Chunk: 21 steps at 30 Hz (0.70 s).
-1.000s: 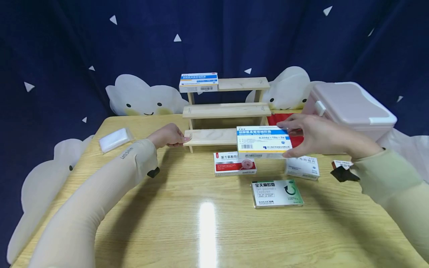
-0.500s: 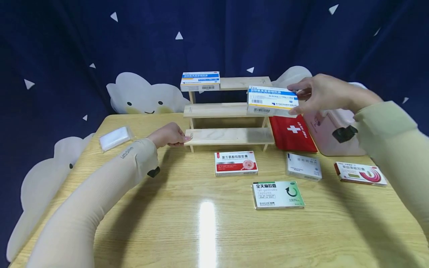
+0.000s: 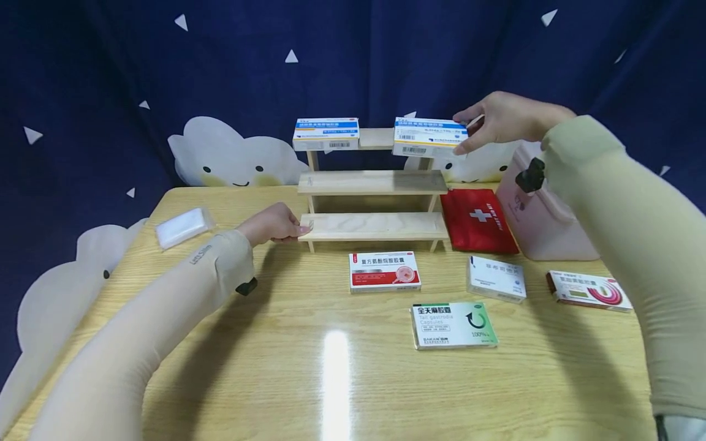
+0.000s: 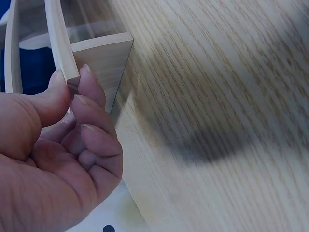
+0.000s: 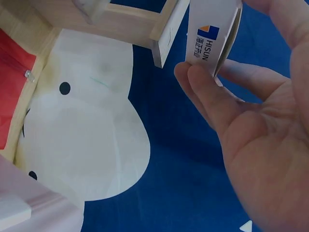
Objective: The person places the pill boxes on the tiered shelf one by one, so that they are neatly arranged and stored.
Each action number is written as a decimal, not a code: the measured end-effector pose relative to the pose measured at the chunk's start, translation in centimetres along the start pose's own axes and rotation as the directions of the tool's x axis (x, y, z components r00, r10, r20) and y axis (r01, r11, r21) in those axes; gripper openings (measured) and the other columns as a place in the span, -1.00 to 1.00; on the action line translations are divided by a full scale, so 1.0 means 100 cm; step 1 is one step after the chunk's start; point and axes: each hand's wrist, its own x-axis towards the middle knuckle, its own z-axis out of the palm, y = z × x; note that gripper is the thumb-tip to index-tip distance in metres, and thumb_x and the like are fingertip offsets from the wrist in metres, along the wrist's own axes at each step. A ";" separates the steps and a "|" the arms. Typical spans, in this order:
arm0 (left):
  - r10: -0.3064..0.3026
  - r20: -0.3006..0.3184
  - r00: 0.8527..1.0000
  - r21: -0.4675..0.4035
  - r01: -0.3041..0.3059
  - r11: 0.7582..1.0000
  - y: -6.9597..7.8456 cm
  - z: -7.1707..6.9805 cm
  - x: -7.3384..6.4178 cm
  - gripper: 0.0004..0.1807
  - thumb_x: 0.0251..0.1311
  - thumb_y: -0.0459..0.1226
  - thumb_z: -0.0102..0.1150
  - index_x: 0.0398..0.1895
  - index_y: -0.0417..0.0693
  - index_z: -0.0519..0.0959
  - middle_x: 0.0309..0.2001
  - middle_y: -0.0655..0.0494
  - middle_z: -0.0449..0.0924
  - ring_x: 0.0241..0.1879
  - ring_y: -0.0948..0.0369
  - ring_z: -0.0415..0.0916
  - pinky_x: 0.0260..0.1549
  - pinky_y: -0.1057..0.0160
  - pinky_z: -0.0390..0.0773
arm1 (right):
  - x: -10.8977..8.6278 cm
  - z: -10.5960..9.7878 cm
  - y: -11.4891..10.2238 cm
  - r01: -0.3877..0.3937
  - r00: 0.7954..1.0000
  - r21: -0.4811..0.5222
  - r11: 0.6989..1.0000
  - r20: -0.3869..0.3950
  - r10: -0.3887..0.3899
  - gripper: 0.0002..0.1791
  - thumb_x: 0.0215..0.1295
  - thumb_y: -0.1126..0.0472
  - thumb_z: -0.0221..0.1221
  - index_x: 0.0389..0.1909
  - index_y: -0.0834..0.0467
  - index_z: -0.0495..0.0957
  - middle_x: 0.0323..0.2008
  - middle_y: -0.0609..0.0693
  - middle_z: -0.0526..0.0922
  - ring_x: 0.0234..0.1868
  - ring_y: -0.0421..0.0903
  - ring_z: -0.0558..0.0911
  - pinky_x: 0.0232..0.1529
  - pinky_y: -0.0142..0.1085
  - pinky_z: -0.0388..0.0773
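Observation:
A small three-tier wooden shelf (image 3: pixel 375 226) stands at the back of the table. My left hand (image 3: pixel 274 223) pinches the left end of its lowest board, thumb on top and fingers beneath, as the left wrist view shows. My right hand (image 3: pixel 504 119) grips the right end of a blue-and-white medicine box (image 3: pixel 429 137) at the right part of the top board. Whether that box touches the board I cannot tell. In the right wrist view the box's white end (image 5: pixel 212 38) shows between thumb and fingers. A matching medicine box (image 3: pixel 326 134) sits on the top board's left part.
On the table lie a red-and-white box (image 3: pixel 384 271), a green-and-white box (image 3: pixel 454 325), a white box (image 3: pixel 496 278) and a pink-striped box (image 3: pixel 590 290). A red first aid pouch (image 3: pixel 478 220) and a pink case (image 3: pixel 543 214) stand right of the shelf. A white packet (image 3: pixel 183 228) lies left.
My right hand has carried the blue-and-white medicine box up and back, from in front of the lowest board to the top board's right part. My left hand keeps its hold on the shelf.

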 end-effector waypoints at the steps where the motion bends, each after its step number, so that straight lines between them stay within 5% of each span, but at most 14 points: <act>1: 0.003 -0.001 1.000 0.008 -0.003 1.000 -0.001 0.000 -0.001 -0.54 0.42 -0.07 0.13 -0.35 -0.37 0.64 -0.72 0.18 0.29 -0.68 0.29 0.16 -0.40 0.21 0.34 | 0.005 0.000 -0.001 -0.002 1.000 0.008 1.000 0.007 0.002 0.26 -0.07 -0.34 0.44 0.56 0.06 0.02 0.36 0.27 0.33 0.31 0.24 0.24 0.28 0.41 0.00; 11: -0.013 0.003 1.000 0.003 0.013 1.000 -0.008 0.001 -0.008 -0.55 0.43 -0.09 0.12 -0.35 -0.36 0.64 -0.72 0.18 0.30 -0.67 0.29 0.17 -0.42 0.22 0.34 | 0.045 0.004 -0.008 -0.002 0.997 0.063 0.998 0.072 -0.003 0.14 0.06 -0.15 0.47 0.53 0.19 0.08 0.33 0.21 0.35 0.25 0.15 0.28 0.36 0.19 0.11; 21: -0.004 0.008 1.000 -0.007 0.004 1.000 -0.009 0.002 -0.013 -0.55 0.43 -0.08 0.12 -0.35 -0.36 0.64 -0.70 0.18 0.27 -0.64 0.26 0.18 -0.38 0.20 0.36 | 0.057 0.008 -0.007 -0.018 0.993 0.175 0.984 0.116 -0.002 0.13 0.14 -0.01 0.45 0.56 0.15 -0.07 0.35 0.20 0.33 0.27 0.14 0.32 0.40 0.17 0.05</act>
